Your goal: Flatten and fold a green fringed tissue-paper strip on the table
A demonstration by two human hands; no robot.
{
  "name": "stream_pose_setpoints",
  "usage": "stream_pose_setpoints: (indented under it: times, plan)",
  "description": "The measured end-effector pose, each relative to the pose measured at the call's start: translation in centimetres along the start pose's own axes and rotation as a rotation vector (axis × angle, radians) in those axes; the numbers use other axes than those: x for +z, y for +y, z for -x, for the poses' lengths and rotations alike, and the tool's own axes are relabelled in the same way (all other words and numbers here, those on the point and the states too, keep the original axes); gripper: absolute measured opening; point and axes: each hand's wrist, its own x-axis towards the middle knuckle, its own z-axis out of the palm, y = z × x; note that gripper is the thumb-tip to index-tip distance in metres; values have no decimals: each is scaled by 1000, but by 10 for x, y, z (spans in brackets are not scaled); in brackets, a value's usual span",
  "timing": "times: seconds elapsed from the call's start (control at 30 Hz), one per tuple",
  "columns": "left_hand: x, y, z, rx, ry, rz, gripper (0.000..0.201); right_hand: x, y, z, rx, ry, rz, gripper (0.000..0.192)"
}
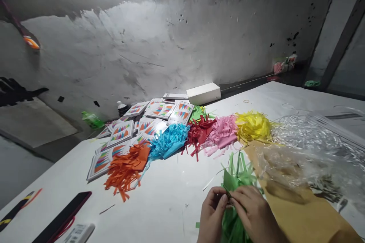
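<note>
My left hand [212, 212] and my right hand [252, 210] meet at the bottom of the view, both pinching a bundle of green fringed paper strips [236, 174]. The strips fan upward above my fingers and hang down between my wrists. Piles of cut paper fringe lie in a row beyond: orange [127, 169], blue [168, 142], red [199, 131], pink [224, 131] and yellow [253, 125].
On the white table [165, 201], several packets with coloured triangle prints [159, 112] are heaped at the back, by a white box [203, 93]. Clear plastic wrap [310, 148] and brown paper [299, 212] lie right. A black-and-red object [64, 216] sits bottom left.
</note>
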Motion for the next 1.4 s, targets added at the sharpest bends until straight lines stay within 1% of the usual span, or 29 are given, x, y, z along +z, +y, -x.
stream_pose_setpoints:
  times: [0.1, 0.2, 0.27, 0.3, 0.37, 0.43, 0.53, 0.63, 0.7, 0.73, 0.83, 0.9, 0.97, 1.03, 1.1, 1.23, 1.37, 1.4]
  plan:
    - [-1, -8, -1, -3, -30, 0, 32, -3, 7, 0, 100, -51, -59, 16]
    - [-2, -12, -2, 12, -56, -14, 34, -8, 11, -5, 190, -106, -114, 21]
    - [-2, -11, -2, 22, -56, -31, 31, -12, 13, -9, 203, -148, -162, 23]
    - [-3, -10, -2, 23, -53, -43, 30, -14, 13, -11, 199, -159, -179, 20]
    - [-4, -8, -1, 18, -44, -70, 28, -18, 13, -12, 184, -137, -171, 11]
    - [-4, -8, 0, 19, -33, -90, 27, -20, 10, -10, 137, -91, -130, 17]
    - [-3, -8, 1, 34, -24, -100, 28, -22, 2, -4, -10, -83, -93, 28]
    - [-1, -9, 2, 48, -18, -110, 27, -19, -4, 3, -94, -54, 28, 24]
    - [-1, -9, 2, 61, -15, -125, 25, -16, -4, 5, -68, -63, 67, 20]
    - [-1, -10, 3, 69, -17, -133, 25, -14, -3, 6, -37, -84, 47, 19]
    - [0, -12, 4, 91, -41, -162, 26, -11, 1, 6, 76, -152, -81, 26]
    - [0, -12, 5, 104, -59, -182, 26, -10, 3, 5, 139, -154, -122, 22]
    - [-1, -13, 5, 117, -72, -208, 26, -12, 5, 3, 210, -160, -167, 19]
    - [-2, -14, 5, 132, -76, -242, 27, -14, 6, -1, 273, -165, -217, 20]
    - [-4, -14, 4, 152, -77, -289, 27, -19, 8, -7, 306, -177, -272, 21]
    - [-7, -9, 1, 219, -85, -418, 28, -28, 9, -14, 281, -177, -320, 18]
    - [-7, 1, 1, 339, -91, -568, 27, -30, 7, -7, 204, -69, -234, 12]
    - [-7, 4, 2, 370, -95, -600, 25, -29, 6, -5, 182, -41, -199, 13]
